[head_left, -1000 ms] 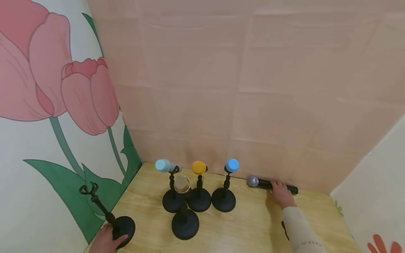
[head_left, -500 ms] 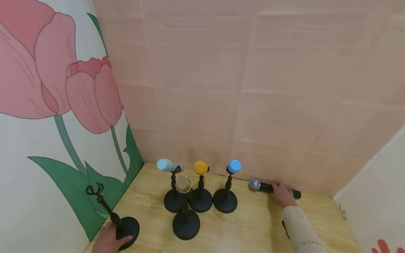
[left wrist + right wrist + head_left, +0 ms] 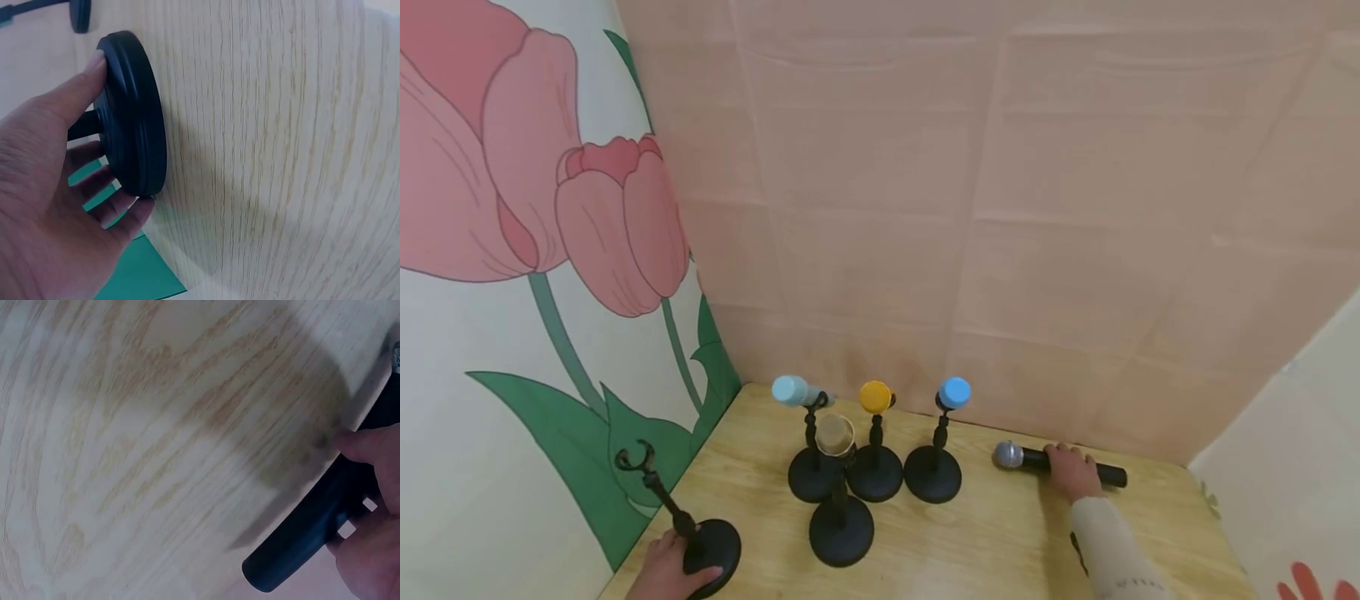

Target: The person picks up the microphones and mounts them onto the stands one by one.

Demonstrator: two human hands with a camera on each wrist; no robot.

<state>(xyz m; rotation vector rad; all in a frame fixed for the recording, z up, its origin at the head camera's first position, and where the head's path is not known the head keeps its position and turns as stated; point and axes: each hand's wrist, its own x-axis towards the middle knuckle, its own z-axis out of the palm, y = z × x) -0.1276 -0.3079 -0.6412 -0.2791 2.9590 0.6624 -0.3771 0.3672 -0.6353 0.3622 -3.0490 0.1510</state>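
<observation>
My left hand grips the round black base of a microphone stand at the table's left side. Thumb and fingers span the base's rim in the left wrist view, and the stand's forked clip holds nothing. At the right, my right hand grips the black handle of a microphone with a silver mesh head. That microphone lies sideways near the back edge. The right wrist view shows the thumb across the handle and its plain end; the other fingers are mostly hidden.
Several stands hold microphones mid-table: a light-blue-ended one, an orange one, a blue one, and a gold-rimmed one in front. A pink-covered wall rises behind the wooden table; a tulip-painted wall borders the left.
My left hand and its stand have shifted right and slightly nearer to me. The right hand has drawn the microphone away from the back wall, slightly rightward.
</observation>
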